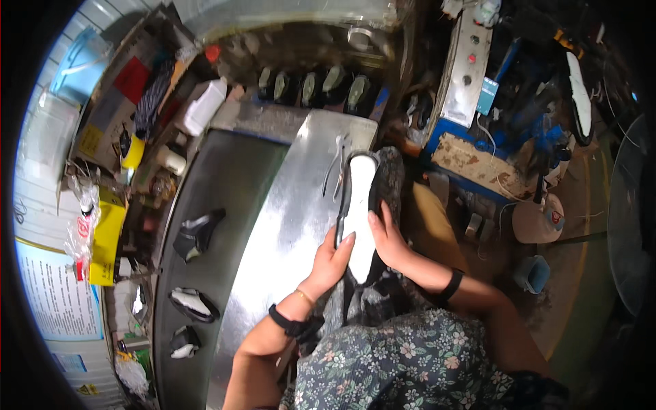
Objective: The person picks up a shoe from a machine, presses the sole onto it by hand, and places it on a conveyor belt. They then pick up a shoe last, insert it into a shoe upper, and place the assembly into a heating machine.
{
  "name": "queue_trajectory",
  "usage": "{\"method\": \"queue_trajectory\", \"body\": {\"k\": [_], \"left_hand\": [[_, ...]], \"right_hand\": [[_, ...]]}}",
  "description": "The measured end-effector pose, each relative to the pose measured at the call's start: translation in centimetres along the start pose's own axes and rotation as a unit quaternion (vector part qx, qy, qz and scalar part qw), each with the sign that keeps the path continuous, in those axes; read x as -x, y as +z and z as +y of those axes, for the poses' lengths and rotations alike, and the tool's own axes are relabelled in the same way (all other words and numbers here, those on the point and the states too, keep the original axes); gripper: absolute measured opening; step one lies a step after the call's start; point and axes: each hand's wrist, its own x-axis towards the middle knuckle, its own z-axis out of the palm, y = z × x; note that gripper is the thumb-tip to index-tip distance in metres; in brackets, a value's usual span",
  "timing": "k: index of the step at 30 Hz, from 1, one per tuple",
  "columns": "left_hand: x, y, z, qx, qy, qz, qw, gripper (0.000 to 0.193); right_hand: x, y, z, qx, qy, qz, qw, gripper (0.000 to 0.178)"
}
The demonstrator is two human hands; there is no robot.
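Holding shoe [361, 205] between left hand [328, 263] and right hand [390, 242], with both half curled at its sides. Might slip and drop if held too loosely.

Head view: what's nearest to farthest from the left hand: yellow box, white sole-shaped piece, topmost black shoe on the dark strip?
1. White sole-shaped piece, touching the left hand.
2. Topmost black shoe, left, on the dark strip.
3. Yellow box, farther left.

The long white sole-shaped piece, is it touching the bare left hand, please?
Touching: in the head view, the left hand rests its thumb on the white piece.
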Motion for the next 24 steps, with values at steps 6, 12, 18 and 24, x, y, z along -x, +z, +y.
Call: {"method": "queue_trajectory", "body": {"k": [6, 12, 18, 24], "left_hand": [[-0.8, -7.5, 6.6, 0.03, -0.13, 0.077, 0.988, 0.047], [4.4, -5.4, 2.9, -0.562, 0.012, 0.022, 0.826, 0.064], [5.8, -1.5, 1.2, -0.459, 0.062, 0.077, 0.883, 0.047], [4.0, -1.7, 5.4, -0.08, -0.004, 0.146, 0.986, 0.039]], "right_hand": [[-6.0, -16.7, -6.9, -0.09, 0.029, -0.087, 0.992, 0.042], [-11.0, -48.5, -13.4, 0.65, -0.187, 0.288, 0.678, 0.046], [-12.0, -61.2, -8.5, 0.554, 0.029, 0.406, 0.726, 0.079], [-4.4, -45.3, -10.1, 0.469, -0.285, 0.403, 0.732, 0.072]]}}
